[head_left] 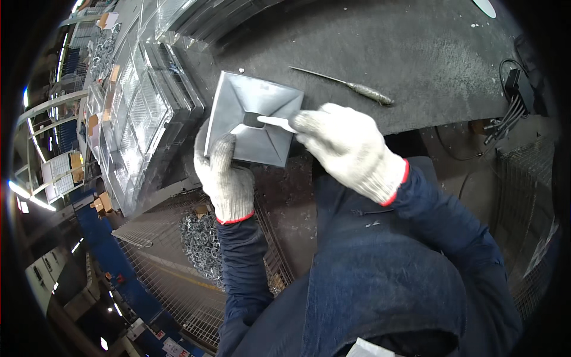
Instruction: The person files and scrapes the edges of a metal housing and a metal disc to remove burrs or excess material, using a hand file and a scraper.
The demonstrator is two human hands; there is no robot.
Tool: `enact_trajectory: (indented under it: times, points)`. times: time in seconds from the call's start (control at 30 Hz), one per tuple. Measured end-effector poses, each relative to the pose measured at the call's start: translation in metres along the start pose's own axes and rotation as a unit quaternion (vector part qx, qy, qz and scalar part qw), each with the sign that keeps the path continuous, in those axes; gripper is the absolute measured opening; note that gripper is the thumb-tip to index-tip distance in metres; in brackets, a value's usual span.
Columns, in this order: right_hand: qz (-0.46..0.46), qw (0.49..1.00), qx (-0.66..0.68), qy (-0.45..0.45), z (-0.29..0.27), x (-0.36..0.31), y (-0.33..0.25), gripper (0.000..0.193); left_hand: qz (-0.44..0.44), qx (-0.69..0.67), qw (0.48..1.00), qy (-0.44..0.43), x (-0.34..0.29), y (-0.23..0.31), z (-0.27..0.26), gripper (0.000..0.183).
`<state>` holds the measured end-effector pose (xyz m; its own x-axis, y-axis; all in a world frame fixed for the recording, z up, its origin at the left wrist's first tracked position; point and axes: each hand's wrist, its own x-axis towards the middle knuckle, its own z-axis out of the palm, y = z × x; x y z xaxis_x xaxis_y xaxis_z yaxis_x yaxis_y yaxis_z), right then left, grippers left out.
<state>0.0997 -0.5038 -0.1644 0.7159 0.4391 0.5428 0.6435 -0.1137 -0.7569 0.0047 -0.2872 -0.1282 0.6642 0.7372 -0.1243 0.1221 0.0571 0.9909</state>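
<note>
A square grey metal casting (254, 119) with a recessed centre is held tilted over the edge of the dark bench (386, 53). The left hand (226, 178) has its fingers wrapped around the lower edge; the right hand (348, 149) has its fingers clenched on a pale slim tool (275, 122), tip in the recess. A thin metal file (348, 85) lies well apart.

right hand (345, 146): hides tool's grip | left hand (225, 178): covers metal tray's (256, 116) lower-left corner | far shelves: blurred
</note>
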Motion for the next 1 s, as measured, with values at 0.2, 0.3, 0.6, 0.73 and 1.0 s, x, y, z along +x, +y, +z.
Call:
enact_trajectory:
  times: [0.2,0.3,0.6,0.73,1.0]
  points:
    - [-0.074,0.961,-0.144,-0.224,0.006,0.028,-0.001,0.022,-0.102,-0.134,0.985,0.022,0.008,-0.026,-0.009,0.055]
    - [-0.059,0.946,-0.18,-0.264,-0.034,0.011,-0.014,0.026,-0.097,-0.193,0.976,0.014,0.012,-0.036,-0.008,0.024]
    - [-0.151,0.939,-0.225,-0.212,0.007,0.046,0.012,0.021,-0.143,-0.172,0.974,-0.019,0.022,-0.029,-0.008,0.046]
    - [-0.111,0.926,-0.258,-0.251,-0.015,0.028,-0.003,0.022,-0.075,-0.086,0.993,0.012,0.018,-0.04,-0.02,0.051]
    - [-0.098,0.949,-0.218,-0.207,0.003,0.029,-0.003,0.021,-0.093,-0.122,0.988,-0.03,0.026,-0.017,-0.013,0.058]
